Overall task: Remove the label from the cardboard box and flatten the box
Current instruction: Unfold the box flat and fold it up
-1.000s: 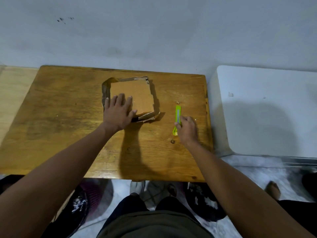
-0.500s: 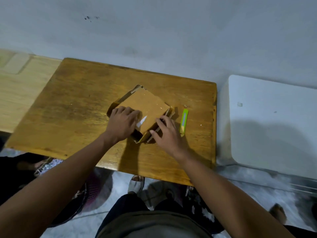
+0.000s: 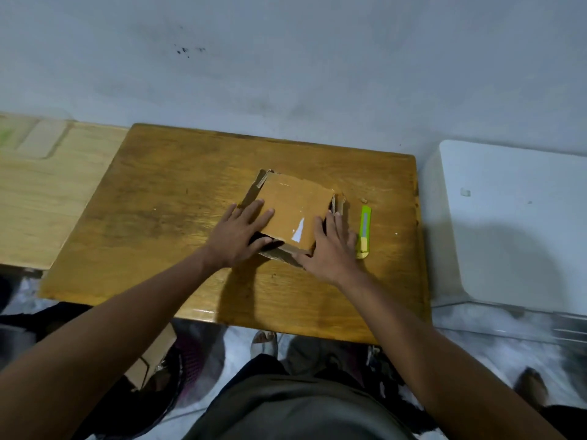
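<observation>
A small brown cardboard box [image 3: 293, 206] lies on the wooden table [image 3: 165, 217], its broad face up and tilted, with a white scrap of label [image 3: 298, 231] near its front edge. My left hand [image 3: 239, 231] grips the box's left front side, thumb tucked under the open edge. My right hand [image 3: 330, 249] holds the right front corner, fingers spread along the side. A green utility knife [image 3: 364, 231] lies on the table just right of my right hand.
A white block-like surface [image 3: 514, 223] stands to the right of the table, a lighter wooden surface [image 3: 41, 192] to the left. A grey wall rises behind. Under the table edge lie a cardboard piece [image 3: 152, 360] and dark items.
My right hand let go of the green knife and moved left onto the box. The box has been turned and raised off the table by both hands.
</observation>
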